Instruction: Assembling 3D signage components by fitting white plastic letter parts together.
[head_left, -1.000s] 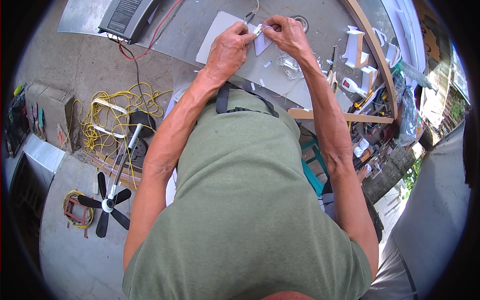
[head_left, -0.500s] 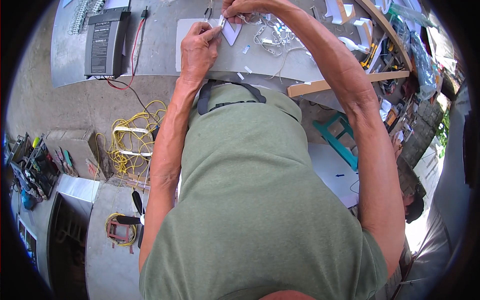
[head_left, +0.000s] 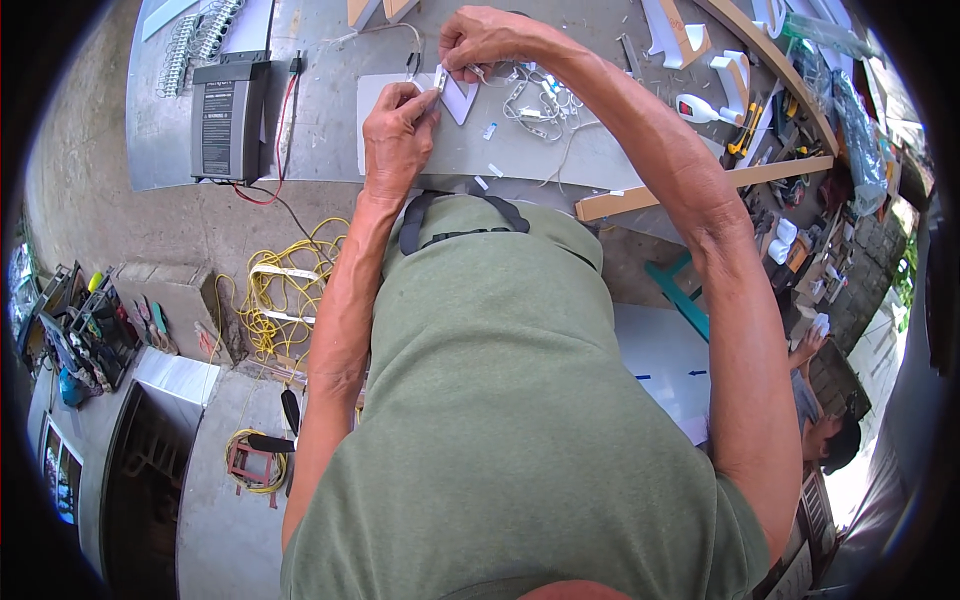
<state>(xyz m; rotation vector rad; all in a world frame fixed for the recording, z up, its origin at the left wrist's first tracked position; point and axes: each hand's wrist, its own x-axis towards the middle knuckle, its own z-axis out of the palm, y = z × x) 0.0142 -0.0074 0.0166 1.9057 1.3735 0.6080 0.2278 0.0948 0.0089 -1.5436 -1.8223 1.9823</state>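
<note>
My left hand (head_left: 398,140) is closed in a pinch on a small white LED module (head_left: 440,78), held upright over a flat white V-shaped piece (head_left: 461,102). Close beside the module's top, my right hand (head_left: 485,40) has its fingers curled together. What those fingers hold, perhaps a thin wire, is too small to make out. A tangled string of white LED modules (head_left: 535,108) lies on the metal table just to the right of the V-shaped piece. Under the left hand's side is a pale flat sheet (head_left: 372,98).
A dark grey power supply box (head_left: 230,125) with red and black leads stands at left. To the right lie a white bottle (head_left: 697,108), a yellow-handled cutter (head_left: 745,130) and a brown-edged strip (head_left: 640,200). A green stool (head_left: 680,300) and another person (head_left: 825,430) are lower right.
The whole view has shifted, so the table sits lower in the picture. My hands stay close together at the LED module. More of the other person shows at right.
</note>
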